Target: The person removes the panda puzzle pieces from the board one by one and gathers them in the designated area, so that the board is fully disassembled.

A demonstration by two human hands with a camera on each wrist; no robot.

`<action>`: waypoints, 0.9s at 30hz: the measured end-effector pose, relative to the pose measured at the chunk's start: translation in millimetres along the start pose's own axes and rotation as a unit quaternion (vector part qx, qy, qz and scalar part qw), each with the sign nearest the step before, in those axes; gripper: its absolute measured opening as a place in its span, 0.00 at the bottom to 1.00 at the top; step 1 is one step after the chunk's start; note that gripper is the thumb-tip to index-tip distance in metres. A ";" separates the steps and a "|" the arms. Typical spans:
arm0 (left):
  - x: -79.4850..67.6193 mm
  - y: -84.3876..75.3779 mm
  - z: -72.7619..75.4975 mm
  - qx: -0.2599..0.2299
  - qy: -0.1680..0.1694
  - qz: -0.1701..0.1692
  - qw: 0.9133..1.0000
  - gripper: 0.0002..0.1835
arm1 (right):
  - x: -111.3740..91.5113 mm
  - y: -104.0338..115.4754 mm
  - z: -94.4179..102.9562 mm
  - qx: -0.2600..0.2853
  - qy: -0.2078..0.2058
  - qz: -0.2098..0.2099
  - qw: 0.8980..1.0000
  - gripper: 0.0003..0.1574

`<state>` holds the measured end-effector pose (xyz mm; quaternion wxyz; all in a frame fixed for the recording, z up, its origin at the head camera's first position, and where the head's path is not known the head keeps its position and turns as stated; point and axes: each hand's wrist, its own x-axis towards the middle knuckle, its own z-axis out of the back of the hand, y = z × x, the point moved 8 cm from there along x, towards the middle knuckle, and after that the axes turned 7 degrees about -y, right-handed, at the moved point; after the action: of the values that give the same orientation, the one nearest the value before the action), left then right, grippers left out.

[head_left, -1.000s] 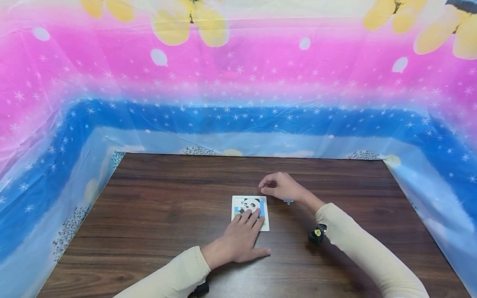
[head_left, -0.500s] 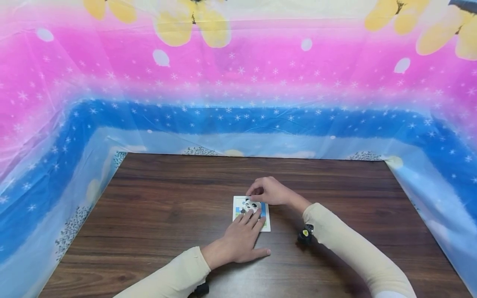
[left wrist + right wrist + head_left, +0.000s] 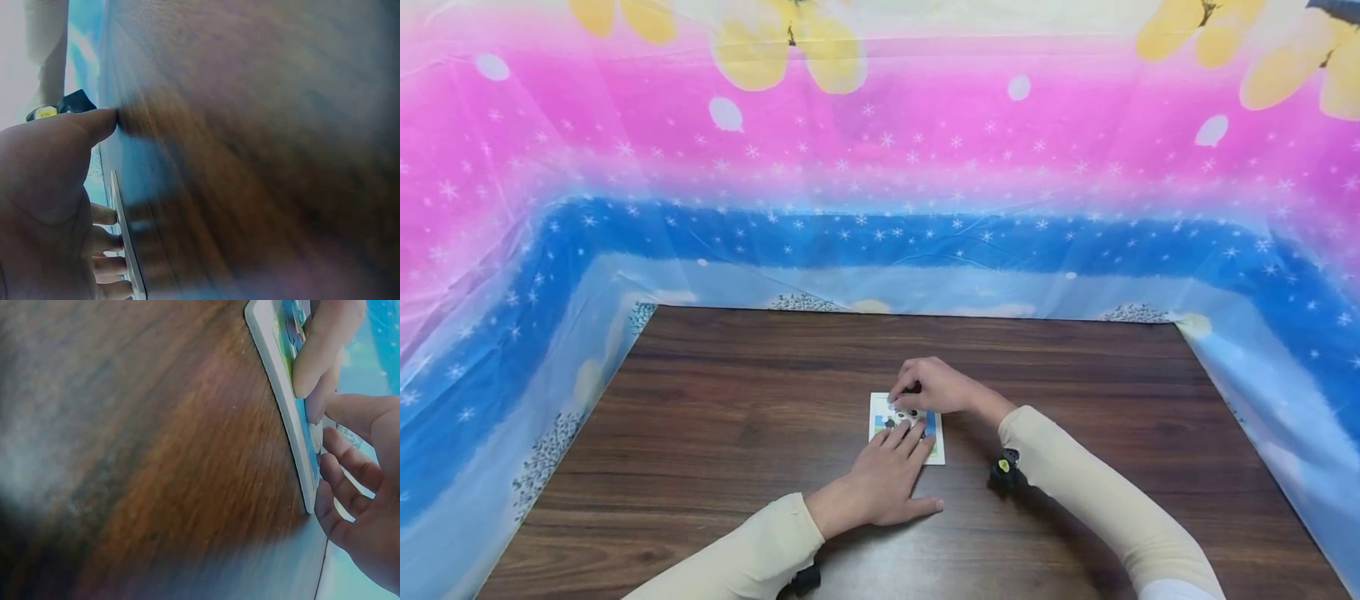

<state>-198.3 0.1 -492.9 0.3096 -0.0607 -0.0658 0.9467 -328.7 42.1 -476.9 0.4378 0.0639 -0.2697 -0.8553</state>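
A small panda jigsaw puzzle (image 3: 931,423) in a white-rimmed tray (image 3: 939,457) lies on the table. My left hand (image 3: 880,492) rests over its lower part, fingers spread and straight, thumb out to the right. The left wrist view shows those fingertips along the tray's edge (image 3: 128,244). At the puzzle's top left, my right hand (image 3: 938,386) bends thumb and fingers together on a small puzzle piece (image 3: 317,435). Seen from the right wrist, the piece sits between thumb and fingertips, right at the tray's surface. Both hands cover much of the panda picture.
The dark wood-grain table (image 3: 737,392) stretches around the puzzle on all sides. A patterned pink and blue cloth (image 3: 850,242) hangs behind it and along both sides. Black wrist devices (image 3: 1002,471) sit under the sleeves.
My right hand has moved left from beside the puzzle onto its top left part. A blue piece seen earlier right of the tray is now hidden from view. The left hand stays put.
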 end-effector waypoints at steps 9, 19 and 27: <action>0.7 0.8 -1.9 -0.003 0.004 0.005 1.000 0.50 | -0.6 5.2 0.1 0.014 0.016 -0.009 1.000 0.09; -0.2 -0.6 0.2 -0.006 -0.003 0.000 1.000 0.49 | -4.9 3.3 3.1 0.047 0.004 -0.035 0.998 0.12; 0.6 -0.2 -0.4 -0.008 -0.004 -0.001 1.000 0.49 | -12.2 -5.4 17.8 0.085 -0.042 -0.069 0.993 0.07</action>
<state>-198.6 0.6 -493.4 0.3093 -0.0593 -0.0748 0.9461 -331.3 61.4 -466.1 0.3587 0.0833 -0.3549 -0.8593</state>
